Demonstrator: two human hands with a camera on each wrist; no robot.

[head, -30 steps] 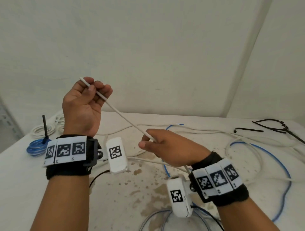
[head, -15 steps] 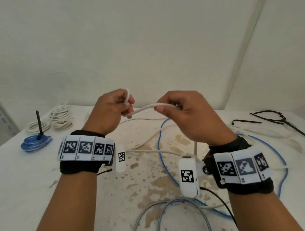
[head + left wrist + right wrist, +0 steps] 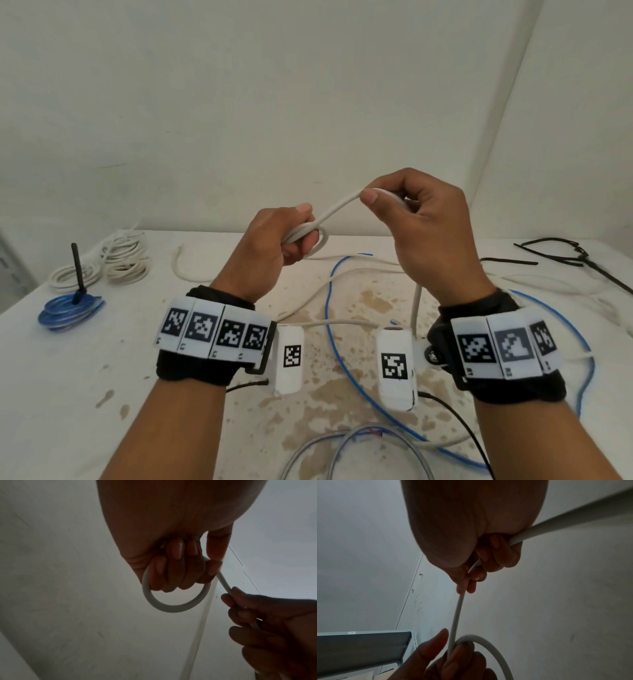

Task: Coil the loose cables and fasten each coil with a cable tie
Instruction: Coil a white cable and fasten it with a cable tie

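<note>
Above the table I hold a white cable (image 3: 337, 209) between both hands. My left hand (image 3: 291, 236) grips a small loop of it (image 3: 318, 240); the left wrist view shows the loop (image 3: 173, 605) hanging under my curled fingers (image 3: 173, 566). My right hand (image 3: 407, 212) pinches the same cable (image 3: 456, 615) a little higher and to the right, and the strand runs down through its palm to the table. Black cable ties (image 3: 561, 255) lie at the far right of the table.
On the stained white table (image 3: 85, 394), finished white coils (image 3: 125, 260) and a blue coil (image 3: 68, 310) with an upright black tie sit at the far left. A loose blue cable (image 3: 334, 339), white strands and a grey cable (image 3: 359, 448) sprawl under my hands.
My hands came together from a stretched-out cable. The left hand now holds a small loop, and the right hand has risen up and right with the strand.
</note>
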